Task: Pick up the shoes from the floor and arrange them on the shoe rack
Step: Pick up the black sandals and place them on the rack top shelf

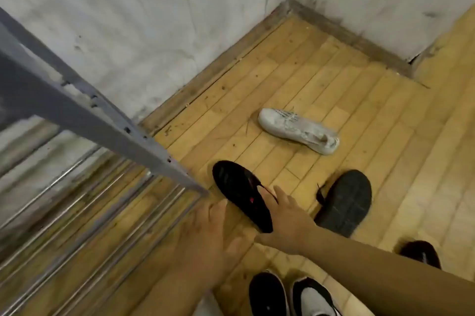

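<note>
A black shoe [237, 188] lies on the wooden floor beside the corner of the grey metal shoe rack [102, 115]. My right hand [285, 220] reaches over its heel end, fingers spread and touching the shoe, not closed around it. My left hand [205, 236] hovers open and blurred just left of that shoe, above the rack's edge. A second black shoe [344, 202] rests sole up to the right. Farther off, towards the wall corner, a white sneaker [298, 130] lies on the floor. Another dark shoe [419, 252] peeks out behind my right forearm.
The rack's chrome shelf bars [77, 212] run below its grey top frame at the left. White walls meet in a corner at the far end of the floor. My own feet in black-and-white shoes [290, 295] stand at the bottom edge.
</note>
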Tool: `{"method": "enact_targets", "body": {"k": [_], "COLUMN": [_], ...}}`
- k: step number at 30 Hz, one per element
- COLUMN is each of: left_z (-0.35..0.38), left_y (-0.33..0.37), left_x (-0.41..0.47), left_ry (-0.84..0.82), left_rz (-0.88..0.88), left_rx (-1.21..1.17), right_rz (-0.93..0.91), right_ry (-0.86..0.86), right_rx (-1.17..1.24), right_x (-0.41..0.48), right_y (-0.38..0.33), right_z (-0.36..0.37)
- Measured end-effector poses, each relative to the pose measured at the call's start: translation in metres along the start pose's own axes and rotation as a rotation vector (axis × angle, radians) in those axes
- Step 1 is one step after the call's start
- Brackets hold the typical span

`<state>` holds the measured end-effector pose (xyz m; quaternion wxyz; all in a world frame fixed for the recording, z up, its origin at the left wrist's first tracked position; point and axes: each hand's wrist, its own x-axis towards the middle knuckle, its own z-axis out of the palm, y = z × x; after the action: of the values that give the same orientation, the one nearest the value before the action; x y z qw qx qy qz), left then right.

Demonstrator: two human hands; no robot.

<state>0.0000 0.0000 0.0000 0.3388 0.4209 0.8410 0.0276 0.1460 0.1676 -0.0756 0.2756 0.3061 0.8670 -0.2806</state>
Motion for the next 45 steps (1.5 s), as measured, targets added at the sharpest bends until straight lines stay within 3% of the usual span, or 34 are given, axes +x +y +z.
{"method": "enact_targets", "body": {"k": [4,7,12,15,18,22,26,29,31,34,45], "left_z": [0.03,0.04,0.012,-0.019,-0.052,-0.105,-0.11,-0.09,-0.086,-0.086,-0.071], "left_y": [-0.033,-0.039,-0.017,-0.009,-0.004,-0.025,-0.059,-0.075,-0.079,-0.08,-0.124], "left_x": [-0.002,-0.043,-0.118,-0.154,-0.206,-0.276,-0.347,-0.384,-0.391,-0.401,-0.469], "left_ry": [0.009,0.09,0.2,0.271,0.227,0.27,0.339,0.361,0.307,0.383,0.374], "left_rz": [-0.115,-0.19,-0.136,-0.059,-0.019,0.041,0.007,-0.098,-0.159,-0.235,-0.393], "left_rx": [-0.033,-0.157,-0.152,-0.092,-0.062,0.06,-0.127,-0.116,0.003,0.182,0.039], "right_rz": [0.018,-0.029,-0.095,-0.229,-0.385,-0.671,-0.886,-0.99,-1.011,-1.066,-1.183], "right_ry": [0.094,0.092,-0.184,-0.265,-0.297,-0.197,-0.12,-0.139,-0.187,-0.157,-0.053], "right_rx": [-0.146,-0.198,-0.23,-0.383,-0.497,-0.501,-0.292,-0.228,-0.254,-0.285,-0.414], "right_x": [0.02,0.003,-0.074,-0.128,-0.194,-0.269,-0.306,-0.307,-0.299,-0.29,-0.281], "right_y": [0.006,0.004,-0.041,-0.084,-0.139,-0.209,-0.24,-0.243,-0.245,-0.254,-0.308], "right_z": [0.04,0.008,-0.098,-0.146,-0.178,-0.198,-0.179,-0.141,-0.12,-0.102,-0.054]}}
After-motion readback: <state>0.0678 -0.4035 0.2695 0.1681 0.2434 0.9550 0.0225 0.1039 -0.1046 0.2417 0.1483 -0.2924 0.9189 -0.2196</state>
